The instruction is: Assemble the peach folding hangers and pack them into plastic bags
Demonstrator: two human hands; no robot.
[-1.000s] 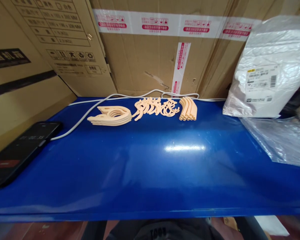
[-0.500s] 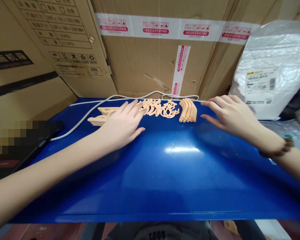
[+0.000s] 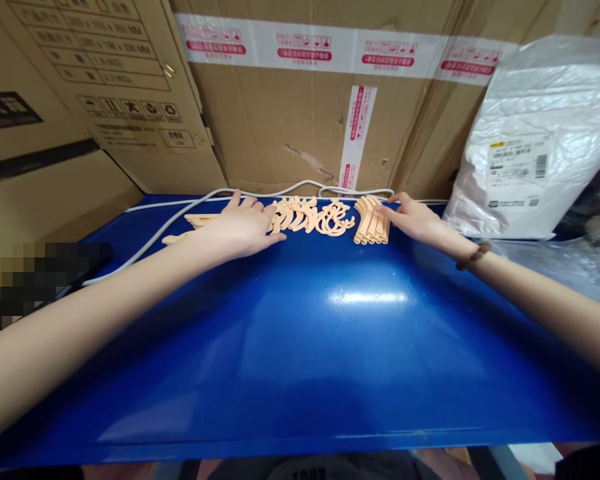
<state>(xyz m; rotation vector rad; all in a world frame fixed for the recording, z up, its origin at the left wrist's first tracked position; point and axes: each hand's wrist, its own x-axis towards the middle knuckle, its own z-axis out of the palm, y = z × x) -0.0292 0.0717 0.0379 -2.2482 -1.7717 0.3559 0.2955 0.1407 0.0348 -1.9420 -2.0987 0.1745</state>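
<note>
Pale orange plastic parts lie in a row at the back of a blue table (image 3: 330,333). My left hand (image 3: 240,225) rests palm down, fingers spread, on the left stack of flat curved parts (image 3: 197,221) and covers most of it. Beside its fingertips lies a tangle of small hook-shaped pieces (image 3: 313,217). My right hand (image 3: 413,217) reaches the stack of curved strips (image 3: 373,221), its fingers touching the stack's right side; they look loosely extended, with no grip visible. A bead bracelet (image 3: 473,255) circles my right wrist.
A white cable (image 3: 180,215) runs along the table's back edge. Taped cardboard boxes (image 3: 305,100) wall off the rear and left. A white plastic parcel (image 3: 535,147) leans at the right over clear plastic film (image 3: 555,273). A blurred dark device (image 3: 35,273) lies at the left.
Both hands came into view and moved forward to the parts: the left now lies on the left stack, the right touches the strip stack.
</note>
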